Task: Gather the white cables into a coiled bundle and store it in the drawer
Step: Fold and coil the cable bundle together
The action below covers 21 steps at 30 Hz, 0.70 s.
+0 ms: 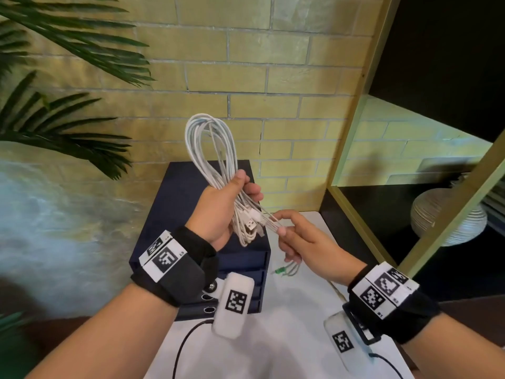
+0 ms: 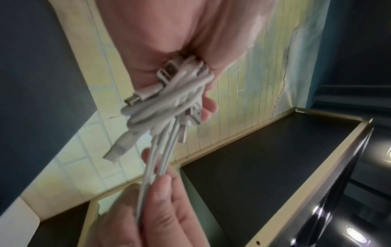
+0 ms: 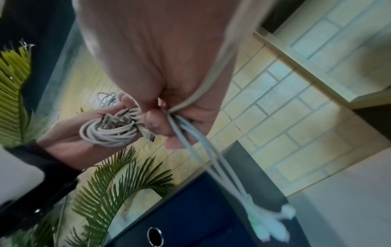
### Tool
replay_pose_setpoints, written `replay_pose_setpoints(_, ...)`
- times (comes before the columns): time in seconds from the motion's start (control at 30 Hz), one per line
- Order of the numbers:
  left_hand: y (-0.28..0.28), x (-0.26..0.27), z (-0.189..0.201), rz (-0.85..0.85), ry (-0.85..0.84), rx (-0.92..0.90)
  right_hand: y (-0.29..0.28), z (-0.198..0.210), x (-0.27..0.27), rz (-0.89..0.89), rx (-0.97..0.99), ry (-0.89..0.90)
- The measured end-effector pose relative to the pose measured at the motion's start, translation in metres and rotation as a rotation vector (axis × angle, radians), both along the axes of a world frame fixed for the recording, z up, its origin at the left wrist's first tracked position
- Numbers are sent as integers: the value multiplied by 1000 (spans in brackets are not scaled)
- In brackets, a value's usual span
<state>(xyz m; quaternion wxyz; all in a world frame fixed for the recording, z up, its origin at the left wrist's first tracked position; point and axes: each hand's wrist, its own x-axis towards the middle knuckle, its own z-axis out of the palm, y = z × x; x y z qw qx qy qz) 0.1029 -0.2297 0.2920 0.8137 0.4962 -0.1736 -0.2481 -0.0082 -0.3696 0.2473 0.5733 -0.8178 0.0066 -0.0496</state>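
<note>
My left hand [image 1: 232, 203] grips a looped bundle of white cables [image 1: 210, 149] above the dark blue drawer unit [image 1: 207, 192]. The loops rise above the fist, and USB plugs [image 1: 250, 224] hang out below it. In the left wrist view the bundle [image 2: 169, 100] is packed in the palm with plugs sticking out. My right hand [image 1: 292, 233] pinches the loose strands [image 1: 270, 221] that run out of the bundle. Their ends [image 1: 287, 270] dangle under that hand, one with a green tip. The right wrist view shows these tails [image 3: 213, 167] hanging down to blurred plugs [image 3: 273, 222].
The drawer unit stands on a white table [image 1: 287, 337], its drawers shut, with round pull holes [image 3: 155, 236] on the fronts. A palm plant [image 1: 62, 105] is at the left. A gold-framed black shelf [image 1: 396, 187] with a ribbed vase [image 1: 448, 217] stands at the right. A brick wall is behind.
</note>
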Motion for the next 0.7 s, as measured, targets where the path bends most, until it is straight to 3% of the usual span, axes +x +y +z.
replay_pose_setpoints(0.2, 2, 1, 3, 44, 113, -118, -1, -15, 3, -159, -337, -153)
replay_pose_setpoints(0.37, 0, 1, 8, 47, 177, -203, 1, -30, 3, -241, -630, -170)
replay_pose_setpoints(0.5, 0, 1, 11, 52, 147, -161, 5, -36, 4, -243, -728, -227)
replay_pose_setpoints(0.7, -2, 5, 7, 165, 141, -174, 7, -45, 5, -176, -1090, -159)
